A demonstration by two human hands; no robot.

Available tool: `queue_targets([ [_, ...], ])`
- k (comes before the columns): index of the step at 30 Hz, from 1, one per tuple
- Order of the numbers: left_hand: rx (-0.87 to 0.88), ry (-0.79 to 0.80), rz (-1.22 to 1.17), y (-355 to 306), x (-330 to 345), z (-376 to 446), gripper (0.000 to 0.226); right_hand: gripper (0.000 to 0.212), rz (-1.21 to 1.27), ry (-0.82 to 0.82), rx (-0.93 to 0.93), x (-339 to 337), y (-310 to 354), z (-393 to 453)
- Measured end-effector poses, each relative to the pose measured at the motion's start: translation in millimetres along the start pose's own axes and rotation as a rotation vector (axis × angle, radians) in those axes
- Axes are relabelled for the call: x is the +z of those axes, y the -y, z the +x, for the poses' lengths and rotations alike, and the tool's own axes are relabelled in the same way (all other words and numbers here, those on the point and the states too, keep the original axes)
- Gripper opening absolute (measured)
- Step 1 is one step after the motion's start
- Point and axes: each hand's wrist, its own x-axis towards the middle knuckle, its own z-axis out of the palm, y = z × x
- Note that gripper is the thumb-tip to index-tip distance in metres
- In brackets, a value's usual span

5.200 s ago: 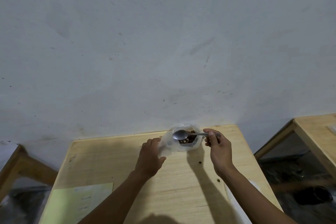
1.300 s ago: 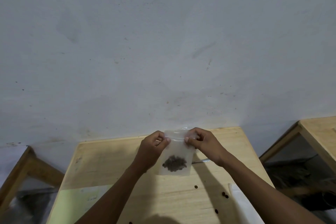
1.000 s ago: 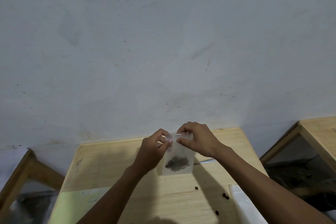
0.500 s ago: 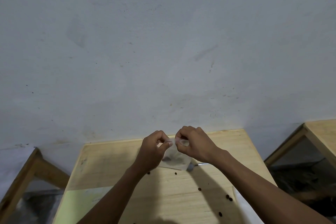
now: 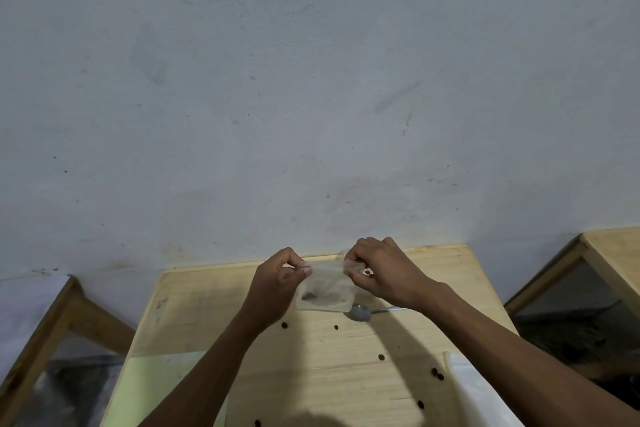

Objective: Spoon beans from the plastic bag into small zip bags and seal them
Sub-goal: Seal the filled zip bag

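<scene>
While your left hand (image 5: pixel 277 282) pinches the left top corner of the small zip bag (image 5: pixel 325 289), its fingers are narrowed onto the plastic, evidently to anchor that end of the closure. You hold the bag raised just above the counter (image 5: pixel 346 364), its beans (image 5: pixel 311 295) settled low inside, which keeps the contents clear of the seal strip. Your right hand (image 5: pixel 377 272) grips the right top corner, fingers likewise closed on the bag; judged from this, sealing is under way and not confirmed complete. Below the bag, the spoon (image 5: pixel 362 312) lies on the counter, set aside so both hands are free. Loose beans (image 5: pixel 437 374) are scattered over the counter toward the right, near a white plastic sheet (image 5: pixel 474 399) at the edge.
</scene>
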Motion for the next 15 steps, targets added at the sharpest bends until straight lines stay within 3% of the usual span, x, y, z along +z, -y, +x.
queue_targets([
  [8, -0.056, 0.02, -0.044, 3, -4, -5, 0.016, 0.014, 0.023, 0.047, 0.024, -3, -3, -7],
  [12, -0.053, -0.04, -0.149, 2, 0, -10, 0.011, 0.018, 0.391, -0.005, 0.225, 6, -2, -12],
  [15, -0.119, -0.137, -0.317, 8, -1, -15, 0.008, 0.008, 0.68, -0.016, 0.279, 14, 5, -22],
])
